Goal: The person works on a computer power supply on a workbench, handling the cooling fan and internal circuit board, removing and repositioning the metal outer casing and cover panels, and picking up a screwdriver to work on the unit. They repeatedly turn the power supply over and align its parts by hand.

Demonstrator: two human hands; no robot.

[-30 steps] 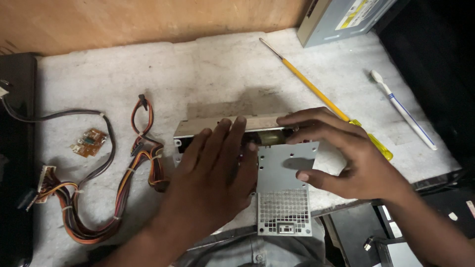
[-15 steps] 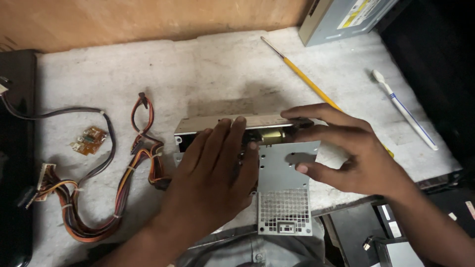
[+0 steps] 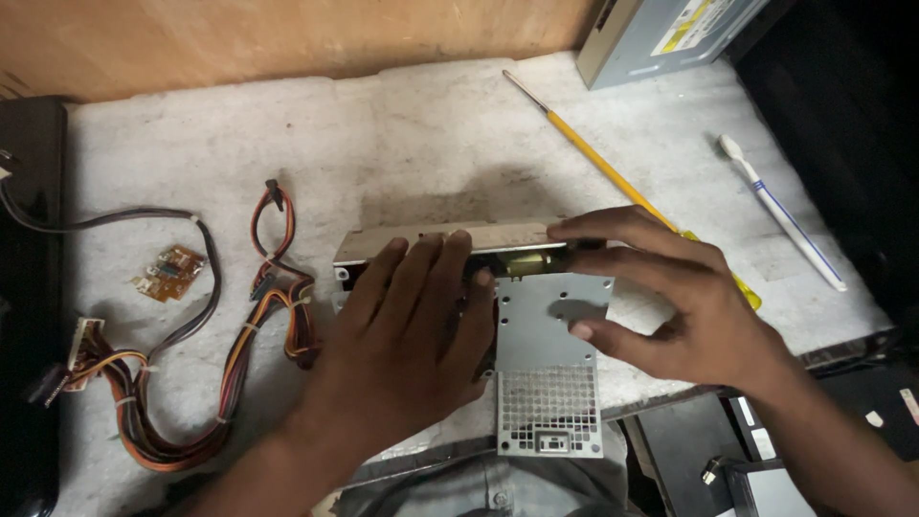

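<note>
A grey metal power-supply box with a perforated panel lies at the front edge of the worn white bench. My left hand lies flat over its left part, fingers spread toward the far rim. My right hand grips its right side, fingers on the far edge and thumb on the top plate. A bundle of orange, red and black cables runs off to the left of the box.
A small brown circuit board lies left of the cables. A yellow-handled screwdriver and a white toothbrush lie to the right. A grey drive unit stands at the back right. A wooden board lines the back.
My right hand has shifted a little, its fingers now reaching further along the box's far edge. The box and my left hand have stayed about where they were.
</note>
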